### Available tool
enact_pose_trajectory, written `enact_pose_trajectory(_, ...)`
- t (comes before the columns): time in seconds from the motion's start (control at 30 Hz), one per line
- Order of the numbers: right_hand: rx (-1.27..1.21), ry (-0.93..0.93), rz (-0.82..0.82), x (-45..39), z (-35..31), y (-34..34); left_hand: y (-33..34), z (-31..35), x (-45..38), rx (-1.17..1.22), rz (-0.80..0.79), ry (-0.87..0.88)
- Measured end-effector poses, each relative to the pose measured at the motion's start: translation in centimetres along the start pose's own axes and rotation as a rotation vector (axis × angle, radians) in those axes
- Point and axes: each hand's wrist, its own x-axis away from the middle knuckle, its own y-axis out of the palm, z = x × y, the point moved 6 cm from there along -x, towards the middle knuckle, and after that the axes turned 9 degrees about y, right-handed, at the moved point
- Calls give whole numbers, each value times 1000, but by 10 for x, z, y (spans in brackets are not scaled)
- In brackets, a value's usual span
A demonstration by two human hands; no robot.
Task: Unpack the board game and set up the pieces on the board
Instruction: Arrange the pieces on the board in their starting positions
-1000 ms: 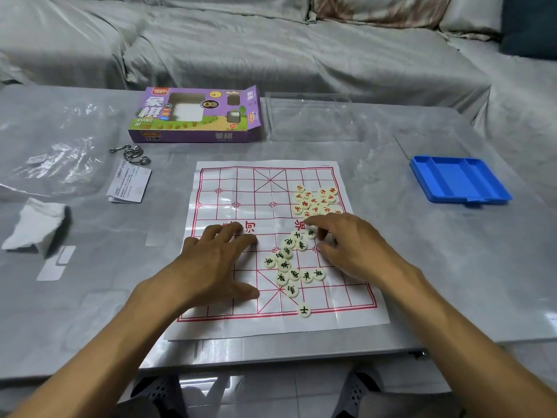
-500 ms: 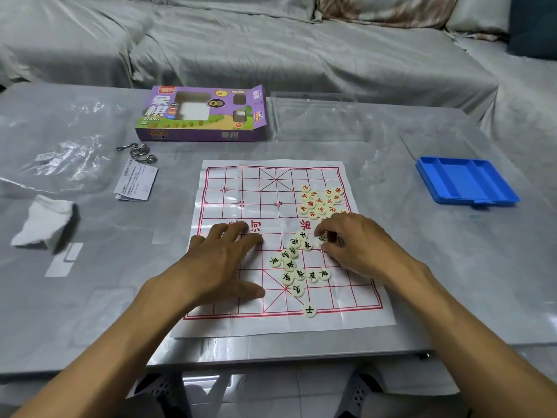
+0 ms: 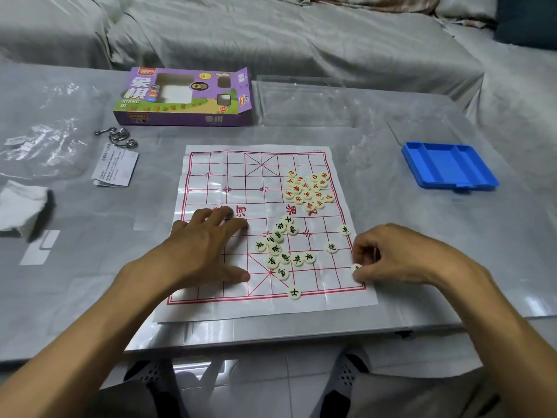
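Right hand fingers pinch a piece at the board's near right corner; left hand lies flat, fingers spread, pinning the sheet. A slip could nudge the placed pieces or scatter the black pile nearby.

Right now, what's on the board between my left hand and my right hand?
In the head view, the loose cluster of black-lettered pieces lies between the left hand and right hand, plus one single piece nearer the right hand.

left hand flat on paper board | right hand pinches one piece at board's near right corner
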Motion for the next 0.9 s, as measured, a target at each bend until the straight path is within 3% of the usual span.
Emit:
enact_pose_trajectory(0.7,65,-74,-74,11,2,10,-2,0,-1,6,-2,-3)
enact_pose_trajectory(0.8,73,-84,22,12,-8,-4,-2,1,-1,4,-2,-4)
enact_pose_trajectory(0.9,20,-126,244,2,-31,-20,-2,1,-1,5,4,-3)
